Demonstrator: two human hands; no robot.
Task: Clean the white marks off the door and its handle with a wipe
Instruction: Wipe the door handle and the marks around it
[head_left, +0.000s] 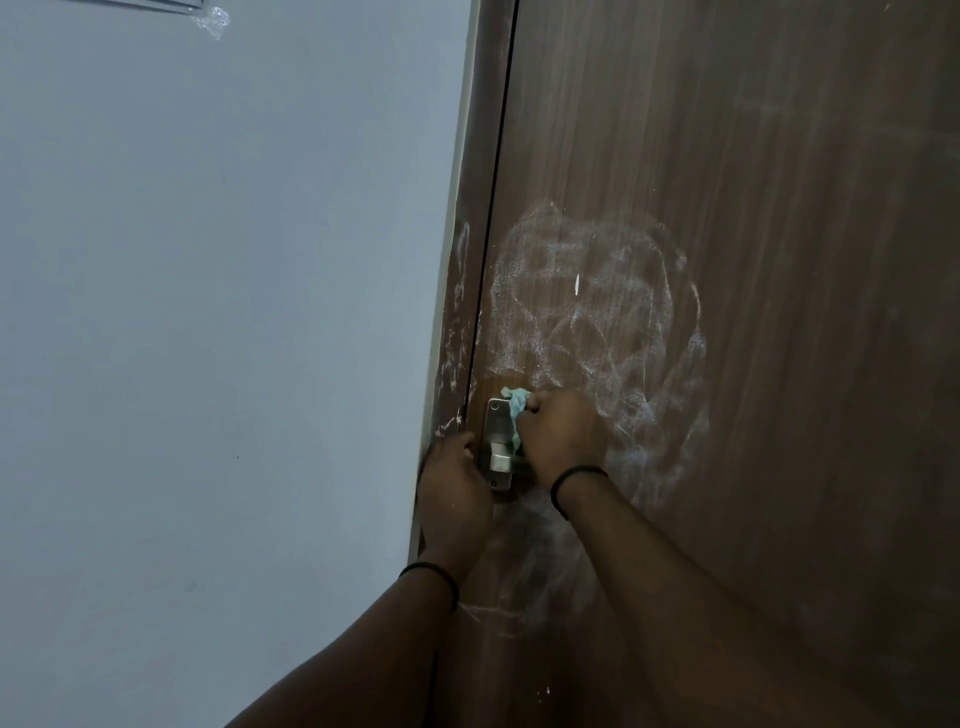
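A brown wooden door (753, 208) fills the right half of the view. Chalky white marks (587, 306) swirl across it above and to the right of the metal handle plate (497, 423). More white marks streak the door frame (457, 332) and the door below the handle. My right hand (563, 434) grips a crumpled light-blue wipe (516, 405) and presses it against the handle plate's upper right. My left hand (454, 480) rests at the door's edge just left of the handle, its fingers hidden from view. Both wrists wear a thin black band.
A pale grey wall (208, 338) takes up the left half. A fixture with a scrap of clear plastic (210, 18) sits at the wall's top edge.
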